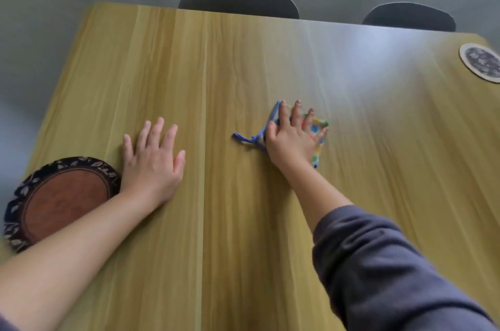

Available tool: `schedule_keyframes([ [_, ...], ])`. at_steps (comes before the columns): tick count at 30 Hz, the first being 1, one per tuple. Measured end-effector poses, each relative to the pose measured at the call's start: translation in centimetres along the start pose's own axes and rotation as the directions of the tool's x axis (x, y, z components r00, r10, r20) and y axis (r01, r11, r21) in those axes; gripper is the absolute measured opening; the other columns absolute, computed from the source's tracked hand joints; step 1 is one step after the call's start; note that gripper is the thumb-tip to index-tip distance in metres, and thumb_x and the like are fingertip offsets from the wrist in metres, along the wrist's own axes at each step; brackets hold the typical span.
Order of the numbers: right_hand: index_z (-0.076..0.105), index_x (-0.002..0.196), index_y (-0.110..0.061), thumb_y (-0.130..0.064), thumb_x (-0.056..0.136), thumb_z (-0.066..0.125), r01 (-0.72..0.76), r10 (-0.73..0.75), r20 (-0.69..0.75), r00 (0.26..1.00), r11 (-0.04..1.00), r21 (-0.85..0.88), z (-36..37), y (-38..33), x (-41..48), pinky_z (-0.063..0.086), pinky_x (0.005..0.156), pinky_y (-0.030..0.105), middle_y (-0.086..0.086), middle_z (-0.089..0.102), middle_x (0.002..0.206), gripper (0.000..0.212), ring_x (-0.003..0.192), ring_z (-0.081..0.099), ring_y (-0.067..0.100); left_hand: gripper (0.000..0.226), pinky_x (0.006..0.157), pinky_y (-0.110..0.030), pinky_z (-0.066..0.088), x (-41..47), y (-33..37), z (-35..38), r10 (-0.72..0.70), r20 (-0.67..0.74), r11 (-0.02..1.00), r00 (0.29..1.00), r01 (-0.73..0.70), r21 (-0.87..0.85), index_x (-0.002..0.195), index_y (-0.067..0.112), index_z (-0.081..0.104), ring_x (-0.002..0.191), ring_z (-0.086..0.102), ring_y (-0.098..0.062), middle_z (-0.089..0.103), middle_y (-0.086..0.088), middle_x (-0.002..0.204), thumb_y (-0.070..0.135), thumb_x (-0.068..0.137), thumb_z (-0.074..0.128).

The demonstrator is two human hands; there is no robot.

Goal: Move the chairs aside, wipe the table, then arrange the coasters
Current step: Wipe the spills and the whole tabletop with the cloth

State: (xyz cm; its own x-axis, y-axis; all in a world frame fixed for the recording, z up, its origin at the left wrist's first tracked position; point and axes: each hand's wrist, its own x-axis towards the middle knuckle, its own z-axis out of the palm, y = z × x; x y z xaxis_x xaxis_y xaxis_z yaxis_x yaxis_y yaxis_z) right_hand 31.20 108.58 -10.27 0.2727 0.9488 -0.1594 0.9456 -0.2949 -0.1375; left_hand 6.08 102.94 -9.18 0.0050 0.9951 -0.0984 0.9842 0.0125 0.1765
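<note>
My right hand (293, 135) presses flat, fingers spread, on a small white cloth (320, 127) with coloured dots and a blue edge and loop, near the middle of the wooden table (216, 65). My left hand (153, 160) lies flat on the table with straight fingers, just right of a round brown coaster (62, 200) with a dark leaf-patterned rim at the table's left edge. A second round coaster (481, 62), pale with a dark centre, lies at the far right.
Two dark chair backs (238, 1) (408, 16) stand tucked against the table's far edge. Grey floor surrounds the table on the left and beyond.
</note>
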Motion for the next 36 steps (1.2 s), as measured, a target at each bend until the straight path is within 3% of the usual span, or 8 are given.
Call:
schedule_keyframes([
  [4, 0.011, 0.156, -0.036, -0.048, 0.097, 0.027, 0.260, -0.260, 0.014, 0.966, 0.966, -0.006, 1.6, -4.4, -5.9, -0.010, 0.114, 0.064, -0.002, 0.000, 0.166, 0.062, 0.151, -0.005, 0.028, 0.056, 0.118, -0.046, -0.002, -3.5, 0.2, 0.1, -0.017, -0.008, 0.999, 1.000, 0.016, -0.044, 0.149, 0.017, 0.025, 0.148, 0.003, -0.023, 0.012, -0.009, 0.160, 0.036, 0.097, 0.035],
  [10, 0.025, 0.153, -0.038, -0.053, 0.091, 0.026, 0.650, -0.643, 0.111, 0.758, 0.758, -0.052, 1.3, 1.4, -11.1, 0.001, 0.117, 0.063, -0.005, 0.018, 0.163, 0.064, 0.151, 0.009, 0.028, 0.057, 0.119, -0.049, 0.005, -8.5, 1.1, 1.3, -0.091, -0.006, 0.995, 0.996, 0.091, -0.035, 0.149, 0.016, 0.026, 0.147, 0.007, -0.027, 0.014, -0.010, 0.159, 0.029, 0.095, 0.039],
  [15, 0.011, 0.155, -0.041, -0.056, 0.090, 0.014, 0.280, -0.276, 0.048, 0.960, 0.954, -0.110, 0.2, 8.2, -7.8, -0.006, 0.119, 0.056, -0.009, 0.003, 0.165, 0.066, 0.152, -0.002, 0.022, 0.056, 0.119, -0.047, 0.004, -9.0, 1.7, 2.4, -0.113, -0.086, 0.993, 0.990, 0.112, -0.022, 0.149, 0.016, 0.027, 0.147, 0.011, -0.028, 0.017, -0.011, 0.158, 0.029, 0.095, 0.035],
  [19, 0.004, 0.156, -0.036, -0.045, 0.098, 0.022, 0.065, -0.063, 0.040, 0.997, 0.997, -0.042, 0.7, 3.9, -7.1, -0.007, 0.115, 0.063, -0.003, -0.006, 0.165, 0.061, 0.151, -0.009, 0.027, 0.056, 0.119, -0.049, 0.007, -8.9, 1.5, 2.7, -0.112, -0.107, 0.994, 0.988, 0.111, -0.014, 0.148, 0.015, 0.029, 0.146, 0.013, -0.028, 0.019, -0.011, 0.158, 0.027, 0.095, 0.038],
  [24, 0.008, 0.156, -0.036, -0.048, 0.098, 0.026, 0.350, -0.348, 0.048, 0.936, 0.936, -0.028, 2.0, -0.7, -12.5, -0.008, 0.114, 0.064, -0.002, -0.001, 0.166, 0.062, 0.151, -0.009, 0.028, 0.055, 0.119, -0.048, 0.006, -9.1, 1.6, 3.0, -0.120, -0.132, 0.993, 0.984, 0.119, -0.014, 0.148, 0.017, 0.029, 0.146, 0.012, -0.027, 0.019, -0.009, 0.158, 0.027, 0.094, 0.038],
  [29, 0.024, 0.154, -0.037, -0.051, 0.094, 0.031, 0.686, -0.681, 0.093, 0.727, 0.727, -0.038, 2.7, 3.1, -18.3, 0.001, 0.116, 0.064, -0.004, 0.016, 0.164, 0.061, 0.152, 0.005, 0.029, 0.055, 0.119, -0.047, 0.005, -9.1, 1.6, 2.8, -0.120, -0.141, 0.993, 0.983, 0.118, -0.025, 0.148, 0.018, 0.029, 0.146, 0.012, -0.026, 0.019, -0.009, 0.158, 0.027, 0.094, 0.038],
  [31, 0.026, 0.153, -0.038, -0.054, 0.092, 0.029, 0.648, -0.643, 0.090, 0.761, 0.759, -0.059, 2.2, 6.7, -17.5, 0.004, 0.117, 0.063, -0.005, 0.018, 0.163, 0.063, 0.151, 0.009, 0.027, 0.055, 0.119, -0.047, 0.004, -9.1, 1.6, 2.8, -0.122, -0.141, 0.992, 0.982, 0.120, -0.023, 0.148, 0.018, 0.028, 0.147, 0.010, -0.025, 0.017, -0.008, 0.159, 0.028, 0.095, 0.035],
  [36, 0.005, 0.155, -0.041, -0.053, 0.095, 0.016, 0.288, -0.282, 0.065, 0.957, 0.950, -0.121, 1.0, 10.9, -15.4, -0.005, 0.118, 0.058, -0.009, -0.002, 0.165, 0.062, 0.152, -0.006, 0.021, 0.055, 0.119, -0.047, 0.004, -9.0, 1.7, 2.8, -0.121, -0.138, 0.993, 0.983, 0.121, -0.012, 0.149, 0.019, 0.025, 0.147, 0.008, -0.025, 0.015, -0.008, 0.159, 0.030, 0.095, 0.032],
])
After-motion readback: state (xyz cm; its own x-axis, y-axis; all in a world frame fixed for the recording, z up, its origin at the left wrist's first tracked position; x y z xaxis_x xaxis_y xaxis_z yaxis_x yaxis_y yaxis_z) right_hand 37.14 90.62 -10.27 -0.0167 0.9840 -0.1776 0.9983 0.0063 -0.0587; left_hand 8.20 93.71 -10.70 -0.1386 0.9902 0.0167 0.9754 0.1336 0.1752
